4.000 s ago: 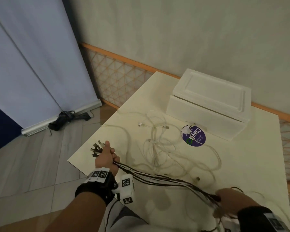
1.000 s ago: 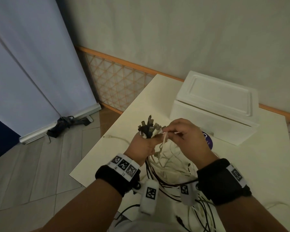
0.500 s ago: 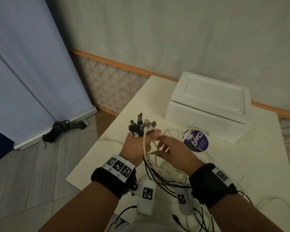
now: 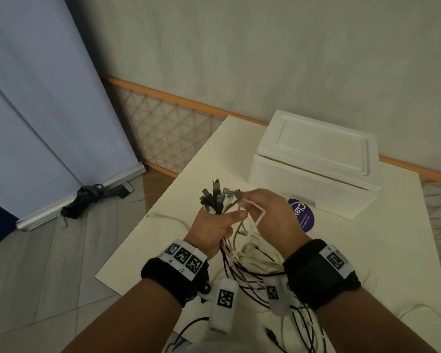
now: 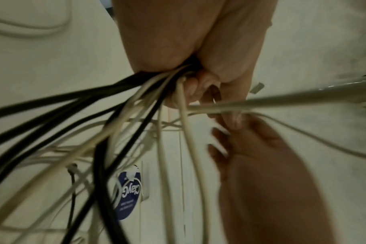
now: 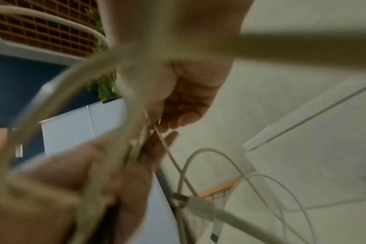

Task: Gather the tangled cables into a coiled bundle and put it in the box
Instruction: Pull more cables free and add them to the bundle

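While the left hand (image 4: 212,226) grips a fistful of black and white cables (image 4: 218,200) with plugs pointing up, the right hand (image 4: 270,215) pinches a white cable loop beside it, above a cream tabletop (image 4: 367,238). Behind stand a closed white box (image 4: 316,159), a purple sticker (image 4: 304,216), a plaster wall, orange lattice and tiled floor. From the left wrist, cables (image 5: 136,107) fan out of the clenched fingers (image 5: 198,89). From the right wrist, blurred fingers (image 6: 184,105) pinch a thin white cable (image 6: 167,148).
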A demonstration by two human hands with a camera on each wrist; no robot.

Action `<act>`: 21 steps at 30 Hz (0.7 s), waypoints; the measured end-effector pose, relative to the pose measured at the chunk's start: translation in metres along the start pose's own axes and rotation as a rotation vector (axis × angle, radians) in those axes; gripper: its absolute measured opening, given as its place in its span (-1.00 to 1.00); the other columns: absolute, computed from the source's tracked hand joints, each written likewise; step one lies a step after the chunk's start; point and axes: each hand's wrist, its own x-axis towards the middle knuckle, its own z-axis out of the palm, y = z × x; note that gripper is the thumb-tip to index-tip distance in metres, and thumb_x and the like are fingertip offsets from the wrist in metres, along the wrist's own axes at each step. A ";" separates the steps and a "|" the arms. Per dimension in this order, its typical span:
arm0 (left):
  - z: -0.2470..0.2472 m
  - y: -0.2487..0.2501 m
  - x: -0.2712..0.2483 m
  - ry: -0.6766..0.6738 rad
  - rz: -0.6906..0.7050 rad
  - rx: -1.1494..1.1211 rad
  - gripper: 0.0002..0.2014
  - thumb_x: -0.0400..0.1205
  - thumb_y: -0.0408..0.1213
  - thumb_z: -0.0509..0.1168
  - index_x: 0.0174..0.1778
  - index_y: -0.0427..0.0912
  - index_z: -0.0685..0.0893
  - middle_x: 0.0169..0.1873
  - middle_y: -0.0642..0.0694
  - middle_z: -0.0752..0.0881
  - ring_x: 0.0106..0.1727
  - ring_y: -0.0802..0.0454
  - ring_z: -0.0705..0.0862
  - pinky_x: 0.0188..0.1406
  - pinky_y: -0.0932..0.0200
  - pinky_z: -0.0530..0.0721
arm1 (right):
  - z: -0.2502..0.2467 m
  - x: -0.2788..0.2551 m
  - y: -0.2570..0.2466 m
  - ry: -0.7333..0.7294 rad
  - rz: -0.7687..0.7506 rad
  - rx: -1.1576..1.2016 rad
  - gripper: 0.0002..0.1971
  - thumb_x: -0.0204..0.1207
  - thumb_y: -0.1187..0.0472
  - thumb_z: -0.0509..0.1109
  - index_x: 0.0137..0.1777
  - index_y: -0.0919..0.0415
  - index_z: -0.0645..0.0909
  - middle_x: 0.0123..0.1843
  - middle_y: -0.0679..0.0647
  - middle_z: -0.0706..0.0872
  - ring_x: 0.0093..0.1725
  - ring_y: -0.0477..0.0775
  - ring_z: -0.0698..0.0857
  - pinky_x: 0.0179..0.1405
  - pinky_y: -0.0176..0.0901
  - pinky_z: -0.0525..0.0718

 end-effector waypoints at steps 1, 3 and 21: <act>0.000 -0.001 0.000 -0.004 -0.037 0.015 -0.69 0.40 -0.48 0.52 0.06 -0.26 0.73 -0.11 -0.15 0.81 -0.27 -0.06 0.61 -0.27 0.05 0.46 | -0.007 0.002 -0.005 0.107 0.004 0.045 -0.89 0.50 0.34 0.39 -0.10 0.20 0.75 -0.16 0.05 0.79 -0.14 0.06 0.73 -0.12 -0.04 0.71; 0.002 -0.004 0.001 0.038 -0.086 0.063 -0.81 0.44 -0.45 0.51 -0.06 -0.24 0.71 -0.36 -0.06 0.77 -0.44 0.02 0.58 -0.39 0.10 0.42 | -0.019 0.006 -0.016 0.248 -0.017 0.112 -0.84 0.55 0.24 0.34 0.00 0.20 0.74 -0.11 -0.08 0.76 -0.10 -0.05 0.72 -0.10 -0.15 0.71; 0.007 0.008 0.005 -0.133 -0.073 -0.091 -0.90 0.61 -0.47 0.28 0.00 -0.31 0.65 -0.53 0.04 0.71 -0.45 0.23 0.68 -0.50 0.33 0.62 | 0.005 -0.002 0.018 -0.451 0.231 0.200 -0.86 0.47 0.08 0.48 -0.03 0.09 0.74 -0.15 -0.19 0.72 -0.15 -0.22 0.70 -0.01 -0.25 0.67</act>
